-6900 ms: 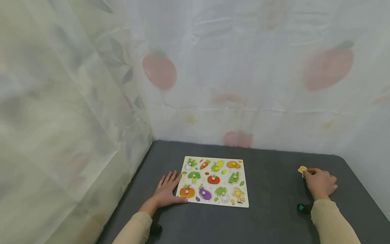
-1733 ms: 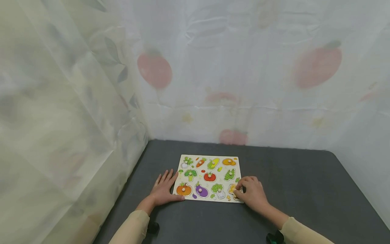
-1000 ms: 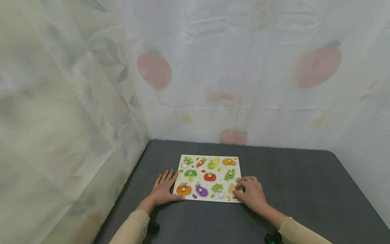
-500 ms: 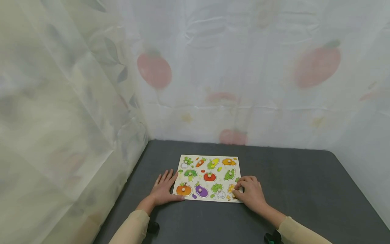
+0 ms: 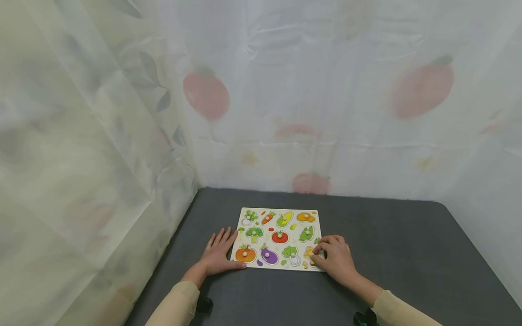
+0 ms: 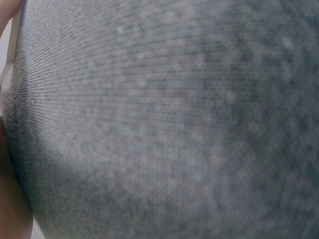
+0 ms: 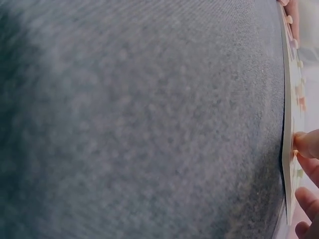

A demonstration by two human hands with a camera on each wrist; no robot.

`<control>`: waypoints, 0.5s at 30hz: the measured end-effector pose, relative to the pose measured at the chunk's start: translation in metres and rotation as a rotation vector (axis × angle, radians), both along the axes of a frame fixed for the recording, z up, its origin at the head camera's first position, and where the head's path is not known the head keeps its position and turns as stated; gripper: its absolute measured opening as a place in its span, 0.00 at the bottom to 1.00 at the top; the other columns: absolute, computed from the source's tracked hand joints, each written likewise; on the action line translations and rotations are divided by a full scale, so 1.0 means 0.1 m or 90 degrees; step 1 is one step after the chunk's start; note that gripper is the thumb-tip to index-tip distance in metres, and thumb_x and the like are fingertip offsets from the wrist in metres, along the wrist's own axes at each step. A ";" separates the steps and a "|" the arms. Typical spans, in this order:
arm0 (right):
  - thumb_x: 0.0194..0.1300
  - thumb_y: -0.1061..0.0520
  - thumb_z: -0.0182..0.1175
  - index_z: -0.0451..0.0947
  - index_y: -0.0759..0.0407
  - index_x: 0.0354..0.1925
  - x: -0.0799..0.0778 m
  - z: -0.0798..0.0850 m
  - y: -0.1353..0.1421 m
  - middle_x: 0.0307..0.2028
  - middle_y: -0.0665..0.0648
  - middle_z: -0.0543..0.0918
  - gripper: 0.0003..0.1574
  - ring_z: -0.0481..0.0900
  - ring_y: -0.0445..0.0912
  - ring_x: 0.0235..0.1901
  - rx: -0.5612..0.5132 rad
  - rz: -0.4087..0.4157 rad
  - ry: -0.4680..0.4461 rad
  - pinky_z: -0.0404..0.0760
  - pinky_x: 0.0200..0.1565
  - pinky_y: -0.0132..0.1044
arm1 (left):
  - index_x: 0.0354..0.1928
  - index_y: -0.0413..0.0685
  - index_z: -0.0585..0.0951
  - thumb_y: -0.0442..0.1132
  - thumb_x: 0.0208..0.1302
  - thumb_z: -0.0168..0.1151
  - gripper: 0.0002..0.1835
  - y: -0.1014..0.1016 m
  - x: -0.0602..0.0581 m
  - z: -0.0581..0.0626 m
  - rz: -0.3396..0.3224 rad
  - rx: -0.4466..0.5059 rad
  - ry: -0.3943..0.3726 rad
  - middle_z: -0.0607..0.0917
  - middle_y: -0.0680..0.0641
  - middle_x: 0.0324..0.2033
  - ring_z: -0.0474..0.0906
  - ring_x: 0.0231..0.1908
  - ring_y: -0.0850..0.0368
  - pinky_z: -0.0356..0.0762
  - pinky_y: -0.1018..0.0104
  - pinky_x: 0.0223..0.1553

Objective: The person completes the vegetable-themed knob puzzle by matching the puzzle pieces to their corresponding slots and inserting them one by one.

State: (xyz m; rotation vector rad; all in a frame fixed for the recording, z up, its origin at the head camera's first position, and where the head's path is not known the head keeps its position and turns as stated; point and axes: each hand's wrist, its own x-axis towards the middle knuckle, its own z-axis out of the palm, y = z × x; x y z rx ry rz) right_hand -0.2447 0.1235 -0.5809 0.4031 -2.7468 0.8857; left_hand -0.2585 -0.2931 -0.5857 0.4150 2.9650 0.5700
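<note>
A pale knobbed puzzle board (image 5: 294, 240) with vegetable pieces lies on the dark table in the head view. My right hand (image 5: 337, 260) pinches the yellow mushroom piece (image 5: 308, 251) between thumb and index finger, over the mushroom spot at the near right corner. Those fingers cover part of the piece. In the right wrist view, the thumb and fingers (image 7: 310, 143) meet close over the board's face, near its edge (image 7: 286, 119). My left hand (image 5: 218, 254) is spread at the board's left edge, thumb along the near corner.
Other pieces sit in the board, among them a pumpkin (image 5: 245, 254), an eggplant (image 5: 269, 255) and a tomato (image 5: 280, 237). The dark table (image 5: 387, 244) ends against a pale printed curtain (image 5: 346, 167) behind and another curtain (image 5: 102, 181) on the left.
Since the oldest frame my right hand has brought the mushroom piece from the table's far right to the board's near right corner. Over the last second both hands have hardly moved.
</note>
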 end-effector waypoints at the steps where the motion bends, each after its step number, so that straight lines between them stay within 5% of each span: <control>1: 0.56 0.47 0.78 0.83 0.38 0.25 0.00 0.00 0.01 0.45 0.51 0.81 0.11 0.69 0.57 0.57 0.002 0.002 -0.002 0.68 0.57 0.60 | 0.83 0.54 0.51 0.82 0.46 0.64 0.68 0.00 0.00 0.00 0.000 0.004 0.000 0.48 0.43 0.81 0.36 0.80 0.42 0.29 0.39 0.75; 8: 0.60 0.51 0.75 0.87 0.38 0.32 0.03 -0.05 0.15 0.48 0.50 0.82 0.06 0.69 0.58 0.58 -0.006 0.012 0.004 0.68 0.55 0.63 | 0.83 0.54 0.52 0.82 0.47 0.64 0.68 0.01 -0.02 -0.02 -0.004 -0.008 0.010 0.48 0.44 0.81 0.37 0.80 0.42 0.31 0.38 0.75; 15: 0.61 0.54 0.75 0.88 0.43 0.37 0.07 -0.08 0.46 0.48 0.54 0.83 0.06 0.68 0.61 0.59 -0.007 -0.035 -0.012 0.66 0.55 0.65 | 0.82 0.52 0.53 0.81 0.48 0.65 0.67 0.01 0.00 0.07 -0.006 -0.013 -0.010 0.50 0.40 0.80 0.40 0.79 0.38 0.33 0.36 0.75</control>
